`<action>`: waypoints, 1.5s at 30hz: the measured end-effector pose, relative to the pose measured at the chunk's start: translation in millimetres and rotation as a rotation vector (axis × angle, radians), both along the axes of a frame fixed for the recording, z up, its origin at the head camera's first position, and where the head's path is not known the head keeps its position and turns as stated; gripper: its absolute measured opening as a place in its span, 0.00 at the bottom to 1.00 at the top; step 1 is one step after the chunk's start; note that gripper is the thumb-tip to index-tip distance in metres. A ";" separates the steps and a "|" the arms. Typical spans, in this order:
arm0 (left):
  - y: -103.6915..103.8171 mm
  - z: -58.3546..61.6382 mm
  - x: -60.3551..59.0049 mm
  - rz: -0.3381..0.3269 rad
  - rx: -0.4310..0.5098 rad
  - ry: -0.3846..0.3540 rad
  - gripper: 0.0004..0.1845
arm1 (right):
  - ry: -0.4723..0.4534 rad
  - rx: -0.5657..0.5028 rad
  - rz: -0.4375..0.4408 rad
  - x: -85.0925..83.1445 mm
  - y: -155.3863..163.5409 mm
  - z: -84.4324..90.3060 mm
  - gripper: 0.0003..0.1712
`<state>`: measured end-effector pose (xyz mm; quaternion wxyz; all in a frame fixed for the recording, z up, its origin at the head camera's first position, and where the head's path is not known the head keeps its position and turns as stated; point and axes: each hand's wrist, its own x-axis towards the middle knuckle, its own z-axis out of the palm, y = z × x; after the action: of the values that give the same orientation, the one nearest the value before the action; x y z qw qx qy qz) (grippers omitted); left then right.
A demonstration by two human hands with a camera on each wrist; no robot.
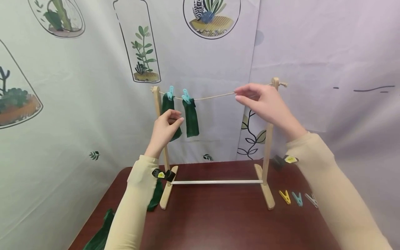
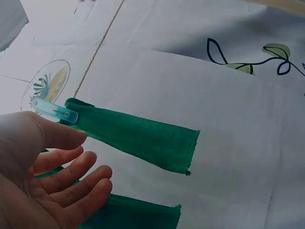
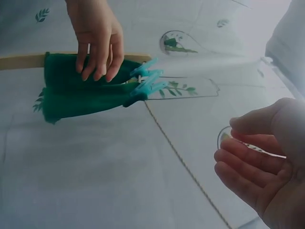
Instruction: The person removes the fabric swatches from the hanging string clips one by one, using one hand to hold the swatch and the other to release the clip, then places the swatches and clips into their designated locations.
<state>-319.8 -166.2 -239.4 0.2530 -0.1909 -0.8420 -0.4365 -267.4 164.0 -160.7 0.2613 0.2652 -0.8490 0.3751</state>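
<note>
Two strips of dark green cloth, a right one (image 1: 191,119) and a left one (image 1: 167,103), hang side by side from a thin rope (image 1: 215,96). Light blue clothespins (image 1: 186,97) clip each strip at its top. My left hand (image 1: 165,129) is in front of the left strip, fingers loosely bent and holding nothing; its thumb tip overlaps the right strip's edge in the left wrist view. Raised beside the rope's right half is my right hand (image 1: 264,103). Its relaxed fingers hold nothing, and the right wrist view shows the rope passing apart from them.
The rope runs between two wooden posts (image 1: 268,149), joined low down by a white rod (image 1: 215,182). Yellow (image 1: 285,197), blue (image 1: 297,199) and white (image 1: 311,200) clothespins lie right of the stand. More green cloth (image 1: 101,233) lies on the dark red table (image 1: 215,218) at left.
</note>
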 end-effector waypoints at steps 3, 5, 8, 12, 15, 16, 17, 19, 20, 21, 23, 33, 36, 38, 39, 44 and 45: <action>3.0 2.6 -4.7 0.012 -0.002 0.005 0.15 | 0.007 0.022 0.015 -6.7 -10.0 12.1 0.17; 5.1 4.5 -7.1 0.018 -0.002 0.000 0.15 | 0.016 0.054 0.021 -12.5 -17.7 18.5 0.17; 9.0 6.7 -8.9 0.024 0.004 -0.023 0.16 | 0.022 0.113 0.036 -23.2 -30.4 25.1 0.17; 17.2 8.0 -9.7 0.016 0.031 -0.040 0.16 | -0.013 0.165 0.055 -32.7 -46.9 32.5 0.19; 22.9 8.6 -10.2 0.015 0.049 -0.026 0.14 | -0.046 0.183 0.066 -36.5 -58.4 38.2 0.20; 24.5 8.7 -10.2 0.019 0.055 -0.022 0.13 | -0.051 0.188 0.070 -37.7 -62.1 40.0 0.21; 25.6 8.5 -10.7 0.023 0.062 -0.017 0.13 | -0.057 0.197 0.073 -38.9 -65.8 41.8 0.21; 27.2 7.5 -11.4 0.033 0.079 -0.007 0.12 | -0.063 0.222 0.077 -41.7 -73.9 45.0 0.22; 27.6 6.7 -11.6 0.039 0.089 -0.006 0.12 | -0.063 0.235 0.080 -43.0 -78.0 46.3 0.22; 27.9 5.8 -12.0 0.043 0.100 -0.006 0.12 | -0.062 0.245 0.085 -44.4 -82.1 47.6 0.23; 28.5 4.1 -12.8 0.046 0.119 -0.007 0.12 | -0.061 0.265 0.095 -46.7 -90.2 49.7 0.24; 31.2 1.9 -15.3 0.024 0.170 -0.001 0.12 | -0.068 0.295 0.113 -54.0 -115.4 51.0 0.27; 31.7 1.7 -15.0 0.015 0.180 -0.009 0.13 | -0.070 0.301 0.116 -54.3 -119.6 50.0 0.27; 31.8 1.4 -14.4 0.007 0.192 -0.015 0.12 | -0.072 0.304 0.118 -54.3 -122.4 49.0 0.28; 31.7 1.3 -14.2 0.004 0.197 -0.017 0.12 | -0.073 0.306 0.119 -54.8 -124.0 48.3 0.28; 31.6 0.4 -13.7 -0.005 0.212 -0.021 0.11 | -0.077 0.334 0.123 -57.4 -132.5 44.0 0.27; 31.7 0.3 -13.7 -0.006 0.210 -0.021 0.11 | -0.076 0.339 0.121 -57.8 -133.9 42.7 0.27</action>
<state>-333.5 -134.5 -239.2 0.2612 -0.1614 -0.7937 -0.5251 -325.2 30.1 -117.9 0.1575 0.3416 -0.8917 0.2516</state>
